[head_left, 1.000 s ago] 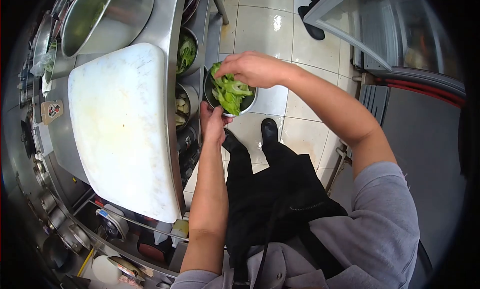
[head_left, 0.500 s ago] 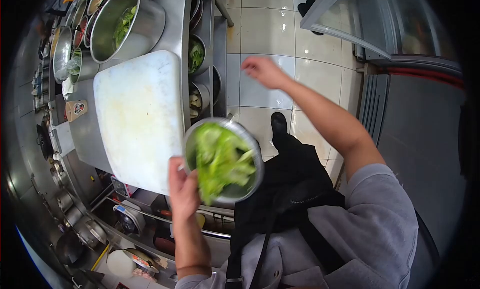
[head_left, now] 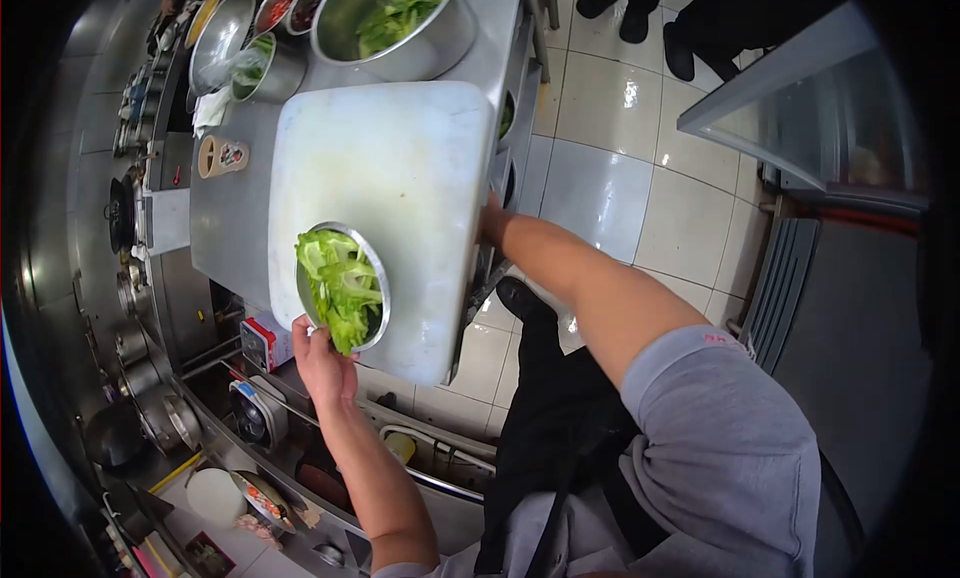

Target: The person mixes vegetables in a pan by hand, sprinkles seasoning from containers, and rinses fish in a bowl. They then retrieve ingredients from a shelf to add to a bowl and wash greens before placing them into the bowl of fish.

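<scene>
My left hand grips the lower rim of a metal bowl, its fingers closed on the edge. Cut leafy greens fill the bowl, which is tilted above the near left part of a large white cutting board. My right hand reaches in at the right side of the counter, just past the board's edge. Its fingers are hidden there, so what it touches does not show.
A large steel pot with greens stands behind the board, beside a smaller pot. A paper cup lies left of the board. Another person's dark shoes are on the tiled floor; a glass door stands ajar at right.
My left hand has carried the bowl of greens from beside the board to over it. My right hand has gone from above the floor to the counter's side. The view has shifted.
</scene>
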Available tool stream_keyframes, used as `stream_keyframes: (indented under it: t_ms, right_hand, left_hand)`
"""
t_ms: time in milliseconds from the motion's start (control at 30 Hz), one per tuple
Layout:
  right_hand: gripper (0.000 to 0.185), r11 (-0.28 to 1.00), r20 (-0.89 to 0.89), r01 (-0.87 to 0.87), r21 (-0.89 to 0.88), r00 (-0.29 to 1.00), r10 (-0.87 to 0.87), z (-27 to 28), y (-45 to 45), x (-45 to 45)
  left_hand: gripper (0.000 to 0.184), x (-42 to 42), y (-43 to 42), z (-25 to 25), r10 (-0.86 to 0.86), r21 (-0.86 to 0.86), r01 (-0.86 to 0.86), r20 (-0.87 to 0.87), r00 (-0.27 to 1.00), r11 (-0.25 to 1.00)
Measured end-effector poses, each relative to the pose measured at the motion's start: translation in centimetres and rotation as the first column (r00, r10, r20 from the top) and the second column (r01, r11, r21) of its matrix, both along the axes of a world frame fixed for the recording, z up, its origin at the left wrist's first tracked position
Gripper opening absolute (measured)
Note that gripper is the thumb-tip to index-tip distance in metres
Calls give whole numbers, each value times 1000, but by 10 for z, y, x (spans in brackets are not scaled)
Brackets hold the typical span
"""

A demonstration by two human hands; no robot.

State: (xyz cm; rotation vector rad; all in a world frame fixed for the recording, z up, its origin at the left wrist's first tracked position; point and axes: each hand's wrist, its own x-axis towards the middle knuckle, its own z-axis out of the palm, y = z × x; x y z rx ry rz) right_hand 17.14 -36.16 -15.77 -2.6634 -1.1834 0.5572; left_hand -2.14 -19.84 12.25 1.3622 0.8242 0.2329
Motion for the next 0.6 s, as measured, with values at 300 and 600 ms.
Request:
stream_keyframes:
  t_ms: [300,600]
  right_hand:
    - [32,450,-544,855,257,513,-664,10,-70,-7]
    - [23,146,-914,956,255,288,-286,-50,-58,-24]
  left_hand:
    - [20,-17,8,-4,123,-74,-118,69,990,990]
    - [20,-83,-31,-27,146,-14,-145,148,978,989]
